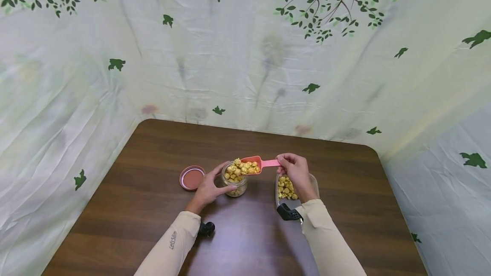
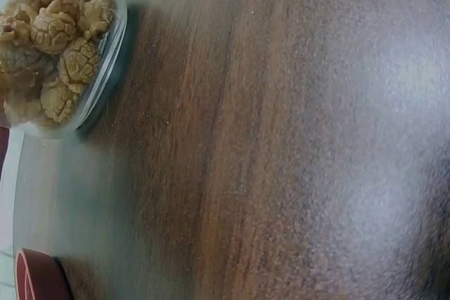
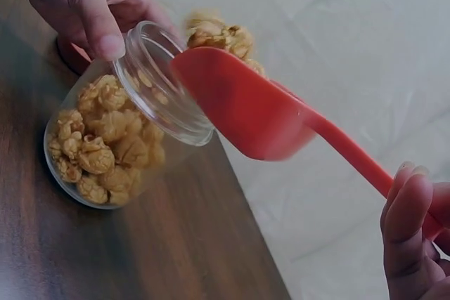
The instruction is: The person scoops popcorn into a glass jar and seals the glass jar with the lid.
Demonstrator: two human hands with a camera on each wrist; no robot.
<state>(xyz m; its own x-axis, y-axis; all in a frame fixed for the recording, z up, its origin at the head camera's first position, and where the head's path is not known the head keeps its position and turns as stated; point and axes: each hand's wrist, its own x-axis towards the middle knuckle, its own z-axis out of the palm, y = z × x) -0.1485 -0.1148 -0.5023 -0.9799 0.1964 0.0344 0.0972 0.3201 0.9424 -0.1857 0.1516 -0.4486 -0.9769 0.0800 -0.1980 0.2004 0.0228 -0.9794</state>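
Where hand (image 1: 209, 188) grips jar (image 1: 235, 182), lid (image 1: 192, 178) beside.

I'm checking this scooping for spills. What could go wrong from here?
The scoop is heaped with snack pieces and looks wider than the jar mouth, so some may fall onto the table. The left hand holds the jar near its rim; a nudge from the scoop could tip it. The right hand pinches only the handle's end, so control may be weak.
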